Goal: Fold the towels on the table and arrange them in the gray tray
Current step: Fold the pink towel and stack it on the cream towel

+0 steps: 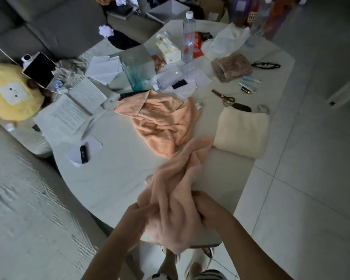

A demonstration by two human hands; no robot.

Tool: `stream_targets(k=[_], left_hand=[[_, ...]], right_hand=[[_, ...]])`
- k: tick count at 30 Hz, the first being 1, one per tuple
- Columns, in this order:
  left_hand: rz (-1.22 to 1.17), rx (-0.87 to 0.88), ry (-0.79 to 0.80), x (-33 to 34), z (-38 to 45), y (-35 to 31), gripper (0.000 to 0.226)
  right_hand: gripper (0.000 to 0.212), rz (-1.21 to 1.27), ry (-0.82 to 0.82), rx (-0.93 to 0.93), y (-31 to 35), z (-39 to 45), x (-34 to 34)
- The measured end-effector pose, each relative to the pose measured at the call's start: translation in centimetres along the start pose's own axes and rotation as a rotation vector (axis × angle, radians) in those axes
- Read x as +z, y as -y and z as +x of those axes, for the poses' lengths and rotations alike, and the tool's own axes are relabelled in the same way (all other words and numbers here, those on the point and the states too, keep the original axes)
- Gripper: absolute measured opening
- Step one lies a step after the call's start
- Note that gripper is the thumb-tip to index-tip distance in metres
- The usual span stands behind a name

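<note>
A pale pink towel point(176, 190) is bunched up over the near edge of the white table point(109, 178). My left hand point(138, 214) grips its left side and my right hand point(205, 208) grips its right side. An orange towel point(162, 122) lies crumpled in the middle of the table. A cream towel point(241, 131) lies folded near the table's right edge. A grey tray edge point(208, 242) shows under the pink towel at the near table edge, mostly hidden.
Clutter fills the far half of the table: papers point(69, 116), a glass jar point(132, 74), a plastic bottle point(188, 39), a tissue box point(168, 49), scissors point(223, 97), a brown cloth point(231, 66). A black lighter point(83, 154) lies at the left. A sofa stands at the left, tiled floor to the right.
</note>
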State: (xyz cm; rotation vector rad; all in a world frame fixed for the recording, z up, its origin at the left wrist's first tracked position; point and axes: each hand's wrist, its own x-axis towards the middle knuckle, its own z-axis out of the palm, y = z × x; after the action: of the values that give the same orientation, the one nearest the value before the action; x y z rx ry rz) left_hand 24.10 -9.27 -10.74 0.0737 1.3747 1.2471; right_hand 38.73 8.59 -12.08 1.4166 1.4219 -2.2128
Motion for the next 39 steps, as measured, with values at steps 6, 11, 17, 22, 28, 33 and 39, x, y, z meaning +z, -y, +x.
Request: stream_targets(k=[6,11,17,22,28,33,39], left_hand=[[0.108,0.171,-0.334,-3.4,-0.6,-0.5,0.024],[-0.013,0.214,-0.422,-3.5,-1.0,-0.1,0.033],[0.088,0.137,-0.424,-3.1,-1.5,0.2,0.019],[0.221,0.172,-0.497,-4.0,-2.0,-1.1,0.024],[0.198,0.134,-0.626,-4.3,-0.9,-2.0,0.016],[0.183,0.446,-0.629,-2.5,-1.5,-10.3,0.017],[0.087,0.963,-0.562,1.4,-7.4,-21.2,0.014]], right_hand=[[0.016,-0.111,-0.286,-0.151,-1.2,-0.9,-4.5],[0.015,0.196,-0.322,-0.306,-4.3,-1.7,-9.1],[0.016,0.569,-0.221,-0.318,-4.0,-0.8,-9.0],[0.051,0.257,-0.047,0.05,-1.9,-1.2,-9.7],[0.03,-0.002,-0.292,-0.151,1.7,-0.6,-10.5],[0.048,-0.006,-0.361,-0.459,11.1,-4.1,-9.1],[0.012,0.182,-0.345,-0.84,20.8,-12.0,-8.3]])
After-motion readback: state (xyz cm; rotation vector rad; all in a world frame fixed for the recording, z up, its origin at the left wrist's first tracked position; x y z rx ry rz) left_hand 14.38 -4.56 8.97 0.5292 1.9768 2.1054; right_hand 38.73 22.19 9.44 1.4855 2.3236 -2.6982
